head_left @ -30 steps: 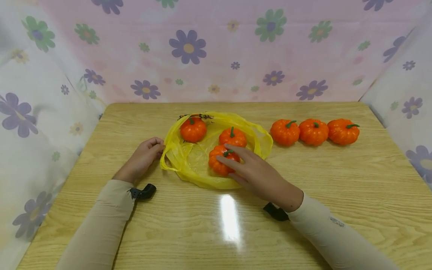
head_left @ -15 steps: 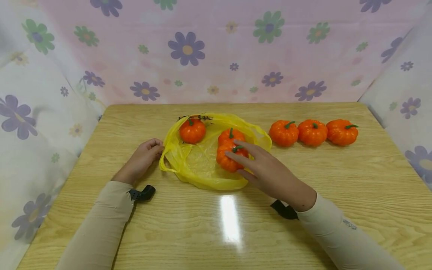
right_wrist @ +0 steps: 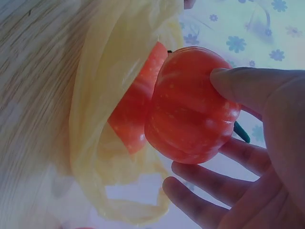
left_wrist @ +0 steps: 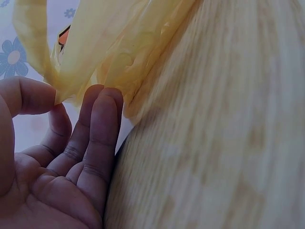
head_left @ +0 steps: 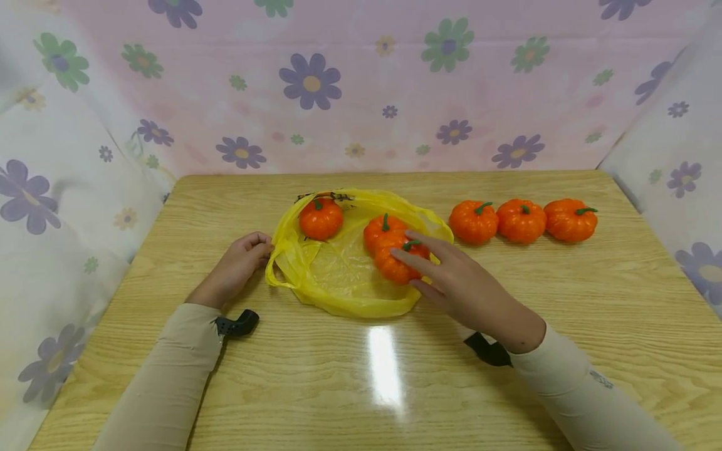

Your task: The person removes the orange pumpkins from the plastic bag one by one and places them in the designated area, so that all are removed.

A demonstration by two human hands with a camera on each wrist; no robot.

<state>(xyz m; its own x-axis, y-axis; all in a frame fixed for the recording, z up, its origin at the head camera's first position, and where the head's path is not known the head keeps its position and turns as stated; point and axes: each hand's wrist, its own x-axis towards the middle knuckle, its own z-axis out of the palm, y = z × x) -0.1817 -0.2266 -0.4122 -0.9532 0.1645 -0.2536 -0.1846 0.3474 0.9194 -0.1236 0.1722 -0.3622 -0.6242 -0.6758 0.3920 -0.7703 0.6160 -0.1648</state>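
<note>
A yellow plastic bag (head_left: pixel 352 307) lies on the table with its mouth spread wide. My left hand (head_left: pixel 237 266) pinches its left edge between thumb and forefinger, as the left wrist view also shows. In my right hand (head_left: pixel 474 285), the thumb and fingers hold a small orange pumpkin (right_wrist: pixel 190 105) with a green stem, over the right side of the bag's mouth. Two more pumpkins are inside the bag. One pumpkin (head_left: pixel 320 222) sits at the back left, and another pumpkin (head_left: pixel 376 232) is partly hidden behind the held one.
Right of the bag, three pumpkins stand in a row: a near pumpkin (head_left: pixel 474 224), a middle pumpkin (head_left: pixel 521 222) and a far-right pumpkin (head_left: pixel 568 222). Flower-patterned cloth (head_left: pixel 361 88) walls off the wooden table (head_left: pixel 304 388) at the back and sides.
My right hand has moved to the right with its pumpkin, from the middle of the bag's mouth toward its right rim. My left hand has stayed at the bag's edge.
</note>
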